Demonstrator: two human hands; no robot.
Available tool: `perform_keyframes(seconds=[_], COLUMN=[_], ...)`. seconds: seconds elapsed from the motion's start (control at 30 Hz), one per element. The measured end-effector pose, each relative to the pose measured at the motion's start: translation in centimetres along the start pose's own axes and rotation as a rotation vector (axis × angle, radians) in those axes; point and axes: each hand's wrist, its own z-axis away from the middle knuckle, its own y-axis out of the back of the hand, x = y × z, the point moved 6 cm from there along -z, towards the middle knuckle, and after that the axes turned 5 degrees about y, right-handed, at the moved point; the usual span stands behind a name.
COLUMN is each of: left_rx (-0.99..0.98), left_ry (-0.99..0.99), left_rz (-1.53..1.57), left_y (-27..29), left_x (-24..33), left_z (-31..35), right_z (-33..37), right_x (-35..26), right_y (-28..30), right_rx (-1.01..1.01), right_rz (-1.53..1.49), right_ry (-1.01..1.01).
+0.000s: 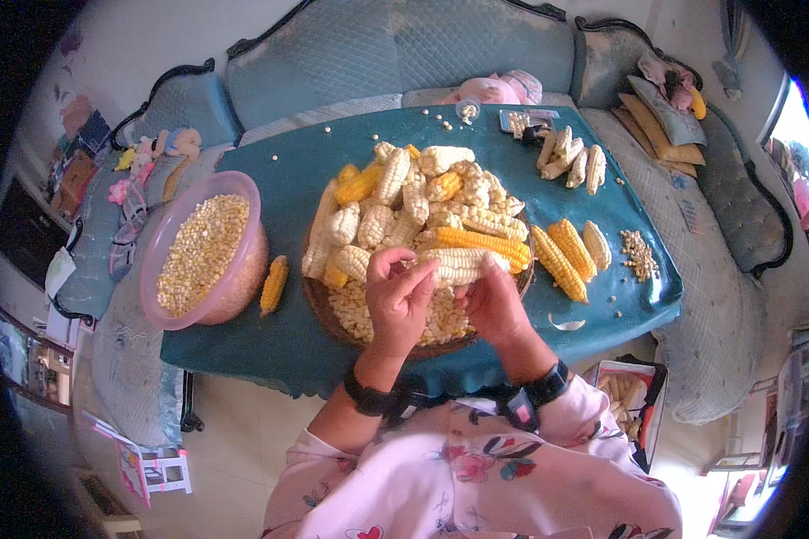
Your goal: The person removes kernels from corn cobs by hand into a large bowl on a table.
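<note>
A pale corn cob [458,267] lies sideways between my hands, above a round brown basket [313,296]. My right hand [496,304] grips its right end, with the thumb on top. At its left end my left hand [399,292] is closed, thumb and fingers pinched against the kernels. Behind the held cob, a yellow cob [485,244] rests on the heap of white and yellow cobs in the basket. Loose pale kernels [440,319] fill the basket's near part, partly hidden by my hands.
Left on the teal-covered table [333,366] stands a pink tub [259,235] of kernels, beside a small yellow cob [275,284]. To the right lie several cobs [562,260], a kernel pile [639,255] and stripped cobs [557,164]. Sofas [333,67] surround the table; a box [634,395] stands below.
</note>
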Motion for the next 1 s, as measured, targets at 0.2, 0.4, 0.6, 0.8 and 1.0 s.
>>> perform_keyframes(seconds=[0.2,0.4,0.6,0.8,1.0], left_rx=[0.041,0.047,-0.187,-0.183,-0.497], left_ry=[0.587,0.679,0.353,0.279,0.702], left_rz=[0.919,1.325,-0.700,-0.348,0.655], left_y=[-0.7,2.8,13.8,10.3,-0.2], left_x=[-3.2,-5.2,-7.0,-2.9,-0.8], left_z=[1.0,2.5,3.3,1.8,1.7], right_z=[0.6,0.8,1.0,0.9,0.6], right_x=[1.3,1.3,-0.5,-0.5,-0.9], right_y=[-1.1,-0.9,-0.7,-1.7,-2.0], right_rx=[0.015,-0.001,-0.053,-0.118,-0.174], right_rz=[-0.130,-0.362,-0.286,-0.190,-0.113], right_ry=[-0.058,-0.097,-0.049,-0.033,-0.024])
